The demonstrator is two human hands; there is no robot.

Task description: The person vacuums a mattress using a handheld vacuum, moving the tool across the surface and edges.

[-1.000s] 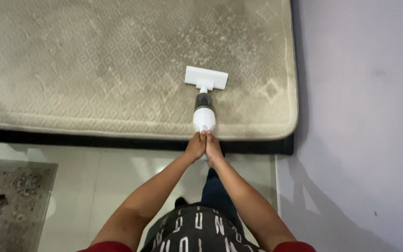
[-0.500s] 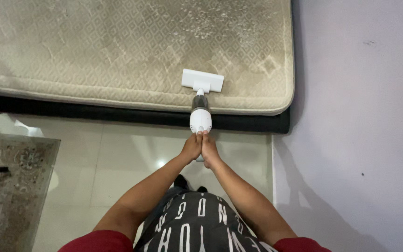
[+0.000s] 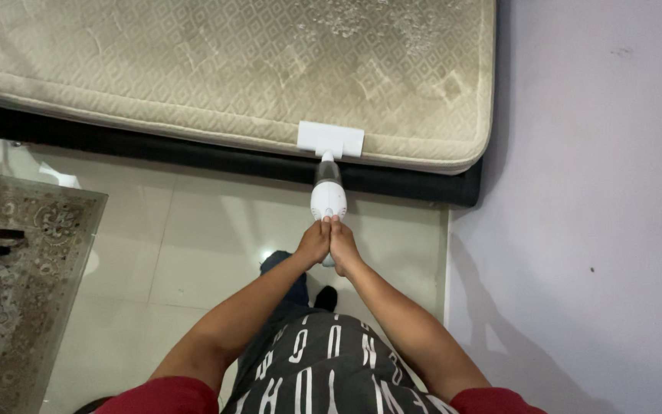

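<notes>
Beige mattress [image 3: 193, 69] by grey wall [image 3: 599, 192]. Both hands, left hand [image 3: 315, 244] & right hand [image 3: 344, 245], clasp handheld vac [image 3: 328, 195]; nozzle [image 3: 330, 139] at near edge. Stains remain far side, so prob. unfinished.

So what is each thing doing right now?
Handheld vacuum: white, gripped at the handle, its flat head on the mattress edge.
Left hand: closed on the handle.
Right hand: closed on the handle, touching the left.
Mattress: beige, stained, lying on a dark base.
</notes>
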